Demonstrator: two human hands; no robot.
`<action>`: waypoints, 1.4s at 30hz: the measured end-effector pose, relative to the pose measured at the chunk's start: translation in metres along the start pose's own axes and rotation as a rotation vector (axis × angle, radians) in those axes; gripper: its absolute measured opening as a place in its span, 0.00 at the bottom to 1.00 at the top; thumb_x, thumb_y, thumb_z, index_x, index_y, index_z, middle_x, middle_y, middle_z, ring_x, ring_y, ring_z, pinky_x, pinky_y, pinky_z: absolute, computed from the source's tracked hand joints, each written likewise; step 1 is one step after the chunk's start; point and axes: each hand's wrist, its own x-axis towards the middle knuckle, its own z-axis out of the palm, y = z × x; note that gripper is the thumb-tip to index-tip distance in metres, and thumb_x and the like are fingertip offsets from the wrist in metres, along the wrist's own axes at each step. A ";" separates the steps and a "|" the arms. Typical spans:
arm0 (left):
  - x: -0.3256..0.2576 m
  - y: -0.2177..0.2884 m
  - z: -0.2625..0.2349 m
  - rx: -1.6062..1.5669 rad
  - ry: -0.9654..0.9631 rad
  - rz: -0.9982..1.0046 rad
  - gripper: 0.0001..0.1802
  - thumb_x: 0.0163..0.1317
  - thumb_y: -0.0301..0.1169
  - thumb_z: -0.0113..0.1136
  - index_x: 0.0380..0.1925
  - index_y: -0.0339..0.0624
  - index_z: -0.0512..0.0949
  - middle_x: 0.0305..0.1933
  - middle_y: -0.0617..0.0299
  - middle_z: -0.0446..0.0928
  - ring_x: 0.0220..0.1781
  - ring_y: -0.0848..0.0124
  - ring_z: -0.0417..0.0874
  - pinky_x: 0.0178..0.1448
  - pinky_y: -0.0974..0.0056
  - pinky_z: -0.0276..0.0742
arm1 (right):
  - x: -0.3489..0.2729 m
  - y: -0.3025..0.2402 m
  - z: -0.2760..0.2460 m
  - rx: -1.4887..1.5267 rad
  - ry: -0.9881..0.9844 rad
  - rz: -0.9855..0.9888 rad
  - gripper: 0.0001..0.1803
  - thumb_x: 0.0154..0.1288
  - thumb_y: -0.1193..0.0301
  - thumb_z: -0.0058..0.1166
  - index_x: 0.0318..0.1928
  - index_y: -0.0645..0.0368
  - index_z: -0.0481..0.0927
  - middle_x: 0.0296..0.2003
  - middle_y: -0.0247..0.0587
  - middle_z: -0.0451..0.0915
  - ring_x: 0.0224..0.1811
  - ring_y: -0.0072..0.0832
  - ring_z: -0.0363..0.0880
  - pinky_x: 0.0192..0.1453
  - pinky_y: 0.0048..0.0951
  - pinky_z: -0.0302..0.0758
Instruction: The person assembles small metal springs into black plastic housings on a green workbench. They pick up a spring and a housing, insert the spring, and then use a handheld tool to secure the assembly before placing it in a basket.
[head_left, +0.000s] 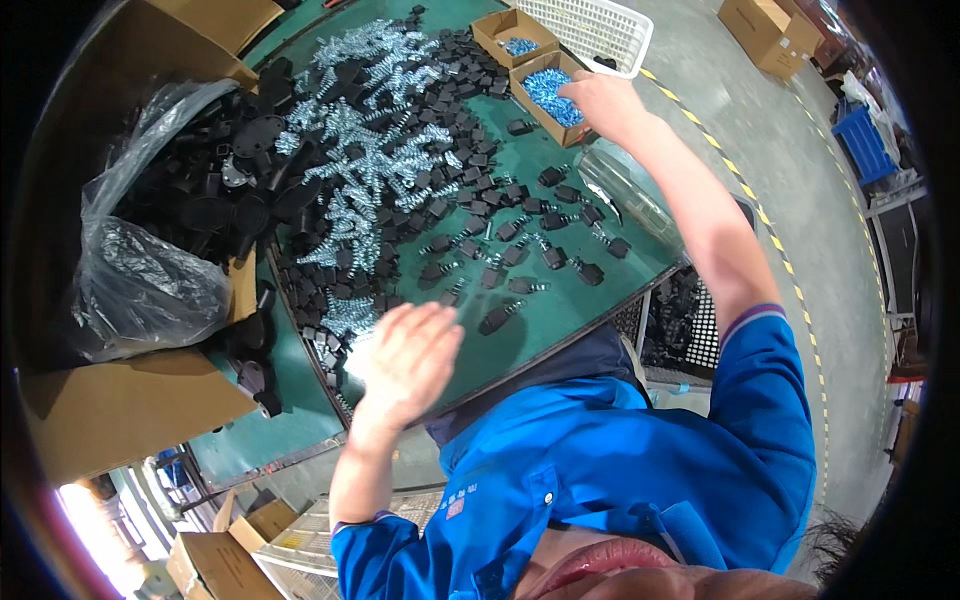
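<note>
My right hand (606, 103) reaches over a small cardboard box (572, 133) of blue-silver screws (552, 94), its fingertips bunched at the pile; what they pinch is too small to make out. Close to the table's near edge, my left hand (412, 362) hovers palm down with fingers stretched out, slightly blurred, and I see nothing in it. Beyond it spreads a heap of silver coil springs (362, 150) among many small black square-headed parts (470, 150). Several black parts with springs attached, such as one black part (497, 319), lie apart on the green tabletop (560, 300).
A second small carton (486, 30) and a white plastic basket (640, 40) stand at the far side. At left, a large carton (120, 400) holds black parts and clear plastic film (150, 290). A clear plastic container (630, 190) lies by the right edge. Below sits a crate (703, 340).
</note>
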 end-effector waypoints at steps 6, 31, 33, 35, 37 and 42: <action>-0.007 0.005 0.001 -0.081 -0.074 0.014 0.14 0.49 0.26 0.65 0.39 0.41 0.82 0.49 0.58 0.82 0.52 0.61 0.82 0.57 0.55 0.76 | 0.039 0.000 0.017 -0.045 -0.129 0.036 0.05 0.57 0.72 0.59 0.33 0.58 0.83 0.33 0.47 0.85 0.39 0.42 0.86 0.43 0.42 0.82; 0.214 0.048 0.159 -0.072 -0.265 0.280 0.34 0.53 0.33 0.69 0.62 0.43 0.71 0.67 0.53 0.70 0.69 0.55 0.70 0.74 0.48 0.60 | -0.320 -0.028 0.020 1.736 0.835 1.155 0.17 0.69 0.77 0.55 0.54 0.74 0.76 0.43 0.47 0.83 0.39 0.27 0.82 0.46 0.27 0.80; 0.221 0.042 0.178 -0.114 -0.316 0.330 0.33 0.52 0.32 0.70 0.61 0.44 0.73 0.65 0.55 0.72 0.68 0.57 0.70 0.75 0.47 0.59 | -0.339 -0.048 0.045 1.726 0.798 1.196 0.14 0.71 0.75 0.54 0.52 0.70 0.79 0.39 0.44 0.84 0.36 0.26 0.82 0.42 0.26 0.79; 0.229 0.037 0.188 -0.193 -0.368 0.354 0.30 0.52 0.28 0.69 0.58 0.45 0.75 0.61 0.57 0.76 0.66 0.59 0.72 0.76 0.47 0.59 | -0.339 -0.066 0.051 1.740 0.805 1.176 0.13 0.72 0.73 0.54 0.52 0.68 0.80 0.37 0.42 0.84 0.35 0.26 0.82 0.41 0.25 0.79; 0.235 0.036 0.189 -0.224 -0.386 0.371 0.29 0.51 0.27 0.69 0.56 0.46 0.76 0.59 0.58 0.77 0.66 0.59 0.73 0.76 0.46 0.59 | -0.330 -0.073 0.053 1.823 0.907 1.153 0.13 0.72 0.72 0.55 0.51 0.68 0.80 0.37 0.43 0.84 0.36 0.26 0.83 0.41 0.26 0.79; 0.233 0.038 0.187 -0.209 -0.384 0.376 0.29 0.51 0.27 0.69 0.57 0.46 0.76 0.60 0.59 0.76 0.66 0.60 0.72 0.76 0.47 0.59 | -0.322 -0.080 0.051 1.971 0.998 1.059 0.13 0.71 0.72 0.56 0.51 0.67 0.80 0.39 0.46 0.85 0.37 0.29 0.84 0.43 0.28 0.80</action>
